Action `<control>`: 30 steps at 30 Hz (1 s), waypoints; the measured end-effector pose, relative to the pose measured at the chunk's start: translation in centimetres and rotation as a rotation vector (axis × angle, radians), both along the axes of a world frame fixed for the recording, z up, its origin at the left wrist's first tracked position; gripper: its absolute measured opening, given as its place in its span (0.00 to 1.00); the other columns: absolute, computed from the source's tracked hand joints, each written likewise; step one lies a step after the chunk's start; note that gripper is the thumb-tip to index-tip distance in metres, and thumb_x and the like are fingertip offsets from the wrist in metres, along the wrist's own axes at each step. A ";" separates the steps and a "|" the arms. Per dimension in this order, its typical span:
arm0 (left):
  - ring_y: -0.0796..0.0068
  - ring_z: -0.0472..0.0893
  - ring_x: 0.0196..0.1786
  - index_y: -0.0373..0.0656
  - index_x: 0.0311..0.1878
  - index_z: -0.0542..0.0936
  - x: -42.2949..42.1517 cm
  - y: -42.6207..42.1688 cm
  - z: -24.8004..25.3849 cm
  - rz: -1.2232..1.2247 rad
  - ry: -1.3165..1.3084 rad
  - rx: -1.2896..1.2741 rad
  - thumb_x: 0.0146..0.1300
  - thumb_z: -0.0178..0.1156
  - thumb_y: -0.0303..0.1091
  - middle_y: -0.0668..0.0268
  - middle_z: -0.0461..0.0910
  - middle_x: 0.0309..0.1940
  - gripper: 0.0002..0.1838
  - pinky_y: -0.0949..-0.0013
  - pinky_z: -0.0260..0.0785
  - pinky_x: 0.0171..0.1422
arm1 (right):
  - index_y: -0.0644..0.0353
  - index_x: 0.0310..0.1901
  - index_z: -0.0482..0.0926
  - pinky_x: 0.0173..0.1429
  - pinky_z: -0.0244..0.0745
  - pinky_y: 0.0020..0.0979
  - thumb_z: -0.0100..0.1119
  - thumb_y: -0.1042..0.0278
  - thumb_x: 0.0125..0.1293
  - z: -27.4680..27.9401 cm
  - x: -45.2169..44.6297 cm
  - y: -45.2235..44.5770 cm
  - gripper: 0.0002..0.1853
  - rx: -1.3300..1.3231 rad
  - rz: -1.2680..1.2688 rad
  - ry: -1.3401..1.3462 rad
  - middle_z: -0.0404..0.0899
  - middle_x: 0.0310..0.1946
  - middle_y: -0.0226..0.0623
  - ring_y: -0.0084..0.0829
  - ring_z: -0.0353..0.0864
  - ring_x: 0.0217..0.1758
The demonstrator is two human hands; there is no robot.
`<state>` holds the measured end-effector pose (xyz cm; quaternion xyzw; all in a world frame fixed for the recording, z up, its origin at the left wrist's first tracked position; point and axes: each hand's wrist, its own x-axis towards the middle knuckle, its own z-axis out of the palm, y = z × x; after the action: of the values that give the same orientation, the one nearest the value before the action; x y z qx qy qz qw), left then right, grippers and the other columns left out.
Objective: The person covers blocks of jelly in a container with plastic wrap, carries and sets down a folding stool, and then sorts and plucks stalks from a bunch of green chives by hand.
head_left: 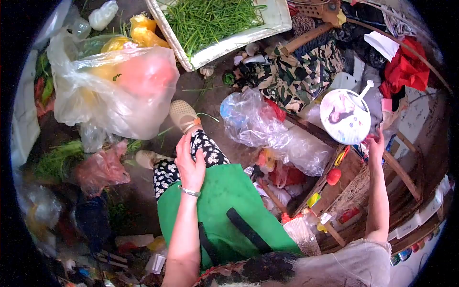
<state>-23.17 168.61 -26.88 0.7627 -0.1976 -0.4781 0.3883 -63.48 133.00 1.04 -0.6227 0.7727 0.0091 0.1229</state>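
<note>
My left hand (190, 165) rests on my knee over the flowered trousers (213, 146), just above a green bag (220, 191) on my lap. Its fingers lie flat and nothing is in it. On the right, my right hand (376, 143) reaches out beside a round white fan (345, 116) with a short handle. Its fingertips are among cloth and small things, and what they hold, if anything, is too small to make out. A clear plastic bag (267, 124) lies between the two hands.
A white foam box (220, 55) holds green stalks at the top. Filled plastic bags (114, 91) stand at the left. Camouflage cloth (306, 76) and red cloth (411, 64) lie at the upper right. Wooden bars (401, 174) stand by my right arm. Clutter fills the lower left.
</note>
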 end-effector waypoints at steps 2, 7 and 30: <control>0.55 0.71 0.63 0.40 0.64 0.69 -0.1 0.2 -0.4 0.011 -0.004 0.010 0.58 0.56 0.25 0.53 0.70 0.61 0.28 0.61 0.61 0.69 | 0.61 0.67 0.64 0.58 0.72 0.30 0.57 0.78 0.57 -2.2 -1.1 -1.1 0.32 -0.133 0.312 0.258 0.69 0.61 0.48 0.37 0.71 0.60; 0.55 0.71 0.63 0.38 0.64 0.69 -0.4 0.3 -0.7 0.000 -0.019 0.020 0.58 0.56 0.25 0.52 0.70 0.60 0.27 0.61 0.60 0.69 | 0.58 0.63 0.69 0.58 0.74 0.35 0.57 0.74 0.61 -15.2 14.3 6.6 0.26 0.519 0.473 -0.031 0.72 0.56 0.43 0.36 0.76 0.55; 0.52 0.71 0.62 0.38 0.62 0.71 -2.3 -0.5 -0.9 -0.250 -0.006 0.103 0.60 0.58 0.27 0.49 0.70 0.60 0.25 0.58 0.61 0.67 | 0.63 0.48 0.80 0.54 0.74 0.39 0.60 0.67 0.59 -53.5 10.3 9.5 0.16 0.649 0.524 0.093 0.81 0.44 0.52 0.49 0.80 0.49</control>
<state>-25.48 168.09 -27.74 0.7525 -0.2671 -0.5300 0.2853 -53.14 142.55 -52.46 -0.7261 0.5500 0.3111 0.2711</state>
